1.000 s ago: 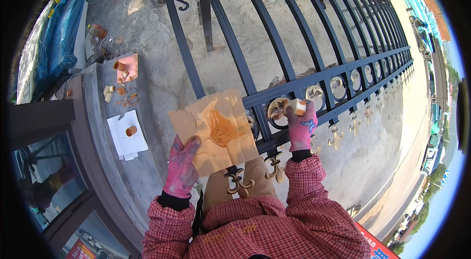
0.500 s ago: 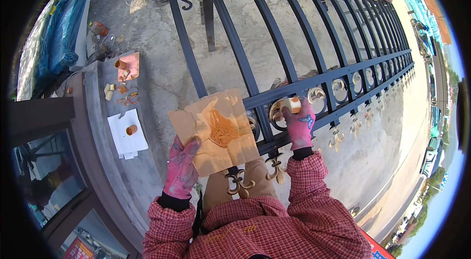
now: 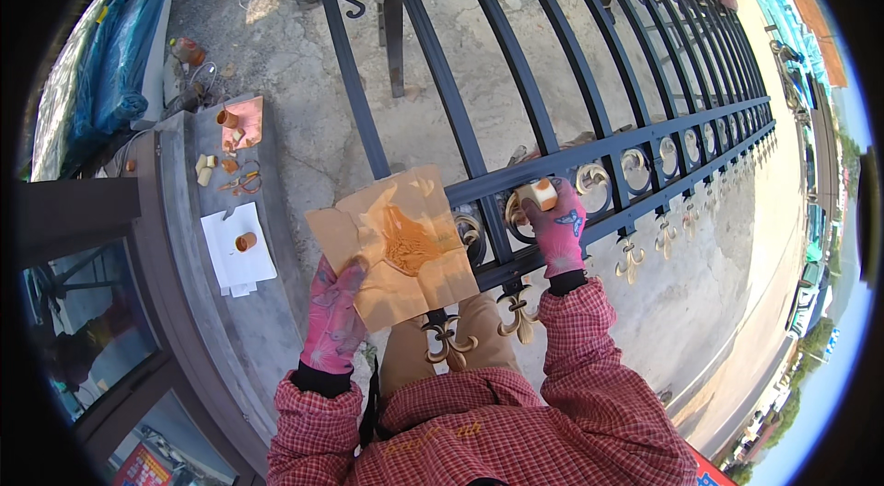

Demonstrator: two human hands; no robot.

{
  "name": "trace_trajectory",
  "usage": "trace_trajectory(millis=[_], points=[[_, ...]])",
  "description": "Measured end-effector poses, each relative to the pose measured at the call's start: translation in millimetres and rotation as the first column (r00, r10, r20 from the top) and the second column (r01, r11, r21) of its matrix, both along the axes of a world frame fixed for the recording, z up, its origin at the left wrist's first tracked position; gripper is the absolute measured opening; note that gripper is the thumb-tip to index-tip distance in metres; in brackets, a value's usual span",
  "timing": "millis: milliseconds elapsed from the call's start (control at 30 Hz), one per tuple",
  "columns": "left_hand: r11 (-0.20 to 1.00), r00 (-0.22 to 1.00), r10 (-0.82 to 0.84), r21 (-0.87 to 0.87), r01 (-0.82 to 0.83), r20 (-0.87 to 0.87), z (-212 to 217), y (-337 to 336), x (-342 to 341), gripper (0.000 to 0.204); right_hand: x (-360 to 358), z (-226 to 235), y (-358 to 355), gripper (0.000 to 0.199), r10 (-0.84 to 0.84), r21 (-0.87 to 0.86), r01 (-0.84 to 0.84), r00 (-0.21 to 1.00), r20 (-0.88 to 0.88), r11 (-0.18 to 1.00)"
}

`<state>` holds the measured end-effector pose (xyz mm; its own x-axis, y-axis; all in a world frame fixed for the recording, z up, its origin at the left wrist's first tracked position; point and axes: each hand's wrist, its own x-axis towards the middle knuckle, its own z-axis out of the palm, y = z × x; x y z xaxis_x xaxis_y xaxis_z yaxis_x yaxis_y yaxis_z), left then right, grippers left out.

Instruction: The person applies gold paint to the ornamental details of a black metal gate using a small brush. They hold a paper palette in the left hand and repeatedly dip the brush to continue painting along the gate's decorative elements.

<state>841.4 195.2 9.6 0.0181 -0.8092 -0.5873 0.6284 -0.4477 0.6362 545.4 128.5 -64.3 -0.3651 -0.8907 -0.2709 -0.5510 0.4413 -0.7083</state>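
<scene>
So, the left hand (image 3: 333,316), pinching an orange-smeared brown cardboard sheet (image 3: 414,242), just drifted slightly left. Right hand's (image 3: 558,236) curled round a brown-stained white foam block (image 3: 542,194), now tilted by the gold metal scroll (image 3: 510,212), so that spot's apparently still being worked.

Between the upright bars of the fence panel (image 3: 571,157), long gaps leave a hand room to reach through to the concrete ground (image 3: 322,99). Along the panel's near edge, gold scrolls (image 3: 580,178) narrow the openings, and the right hand (image 3: 560,233) with its pale block (image 3: 541,194) obstructs one. Finials (image 3: 522,328) jut from that edge. Cardboard (image 3: 368,214) in the left hand (image 3: 333,316) covers the panel's near left corner. Depth beneath the panel is hard to judge from above.
</scene>
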Motion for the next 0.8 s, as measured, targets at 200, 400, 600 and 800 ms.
trace_trajectory(millis=[200,400,600,800], points=[[0.999,1.0,0.012,-0.029,-0.012,-0.021,4,7,7,0.048,-6,-1,9,0.04,0.183,-0.17,-0.235,0.944,-0.273,0.957],[0.996,1.0,0.024,-0.089,-0.026,-0.018,-3,25,15,0.044,0,46,27,0.043,0.148,-0.247,-0.104,0.975,0.167,0.963],[0.997,1.0,0.003,-0.072,-0.005,-0.017,14,42,9,0.04,47,124,48,0.04,0.365,-0.267,-0.292,0.887,0.283,0.918],[0.995,1.0,0.01,-0.1,-0.011,-0.007,31,59,-2,0.042,83,137,57,0.048,0.757,-0.232,-0.787,0.615,-0.22,0.572]])
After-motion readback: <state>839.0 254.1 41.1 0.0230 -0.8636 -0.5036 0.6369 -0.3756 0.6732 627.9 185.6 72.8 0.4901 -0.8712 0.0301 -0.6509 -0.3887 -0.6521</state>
